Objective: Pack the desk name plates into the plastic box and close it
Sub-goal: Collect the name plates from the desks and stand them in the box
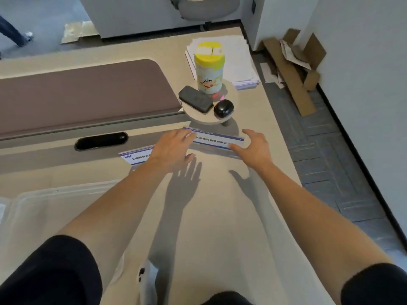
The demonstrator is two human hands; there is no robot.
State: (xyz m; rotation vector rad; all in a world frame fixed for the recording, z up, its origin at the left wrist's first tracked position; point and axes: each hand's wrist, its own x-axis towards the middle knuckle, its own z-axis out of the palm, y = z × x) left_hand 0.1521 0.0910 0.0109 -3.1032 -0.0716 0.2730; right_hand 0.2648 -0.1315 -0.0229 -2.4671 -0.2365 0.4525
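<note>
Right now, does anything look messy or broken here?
Nothing on the desk looks broken or spilled. The only messy spot is the floor by the wall, where torn cardboard pieces and paper scraps lie in a heap. Both name plates look whole.

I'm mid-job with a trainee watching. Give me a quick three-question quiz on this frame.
1. True or false: the left hand already grips a name plate.
2. Which lies nearer the right hand? A) right name plate B) left name plate
3. What black item sits beside the yellow-lidded canister on the round stand?

Key: 1 false, both hands are open. 2 A. 3 the mouse.
</note>
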